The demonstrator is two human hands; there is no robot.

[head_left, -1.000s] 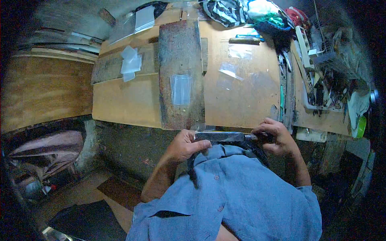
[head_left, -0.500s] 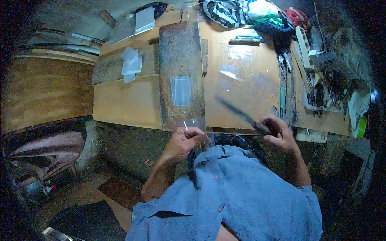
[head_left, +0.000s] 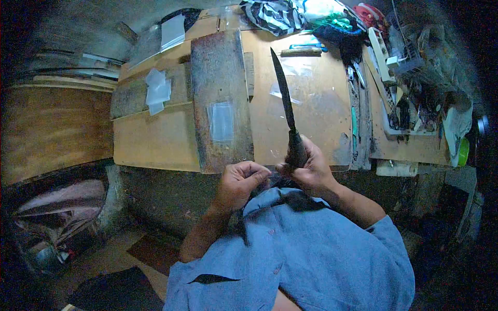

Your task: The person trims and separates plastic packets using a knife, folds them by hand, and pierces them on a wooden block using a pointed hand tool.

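My right hand (head_left: 314, 168) is wrapped round the dark handle of a knife (head_left: 284, 93), whose long dark blade points up and away over the table. Close by, just off the table's front edge, my left hand (head_left: 241, 182) is closed in a pinch; what its fingertips hold, if anything, is too small to make out. In front of it lies a worn dark board (head_left: 219, 67), and on the board rests a small stack of clear plastic sheets (head_left: 221, 124).
More plastic pieces (head_left: 157, 90) lie on the left, and thin scraps (head_left: 284, 94) on the right of the table (head_left: 155, 140). Toward the back are a wooden-handled tool (head_left: 301, 53) and bags (head_left: 272, 18). A tray of tools (head_left: 410, 132) stands at right.
My right hand has moved left toward my left hand, and the knife has swung from lying slanted to pointing upward. The clear strip seen at my left fingers no longer shows plainly.
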